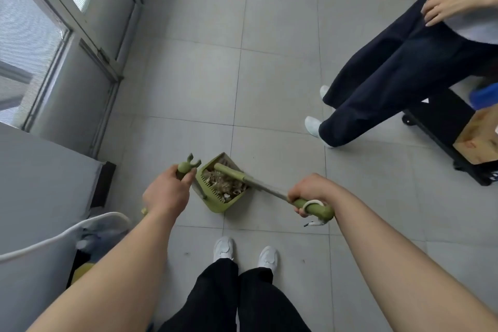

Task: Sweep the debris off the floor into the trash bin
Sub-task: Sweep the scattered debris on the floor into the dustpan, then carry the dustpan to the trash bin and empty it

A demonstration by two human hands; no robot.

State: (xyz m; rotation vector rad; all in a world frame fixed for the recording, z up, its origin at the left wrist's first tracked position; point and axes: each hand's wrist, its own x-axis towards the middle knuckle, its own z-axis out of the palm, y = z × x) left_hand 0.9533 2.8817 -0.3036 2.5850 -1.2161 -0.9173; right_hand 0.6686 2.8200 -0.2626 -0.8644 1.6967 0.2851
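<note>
The floor is laid with large matt grey square tiles and thin dark joints. Along the left runs a grey metal-framed glazed door, and a plain grey flat surface fills the lower left corner. Just beside that surface is a white-rimmed trash bin with pale plastic inside it. At the right sits a second person in dark navy trousers and white shoes, one hand resting on a thigh, next to a black wheeled cart that carries a brown cardboard box. The wearer's own white shoes stand on the tiles at bottom centre. The left hand is curled round the top of the upright handle of an olive-green plastic dustpan, just below the handle's forked clip. The pan sits a little ahead of the feet and to the right of the trash bin, and whether it rests on the tiles cannot be told. A heap of brownish, flaky debris lies inside it behind its comb teeth. The right hand is closed in a fist round the green grip of a broom, where a white cord loops. The broom's metal shaft slants down and left into the pan, and its head is buried among the debris.
</note>
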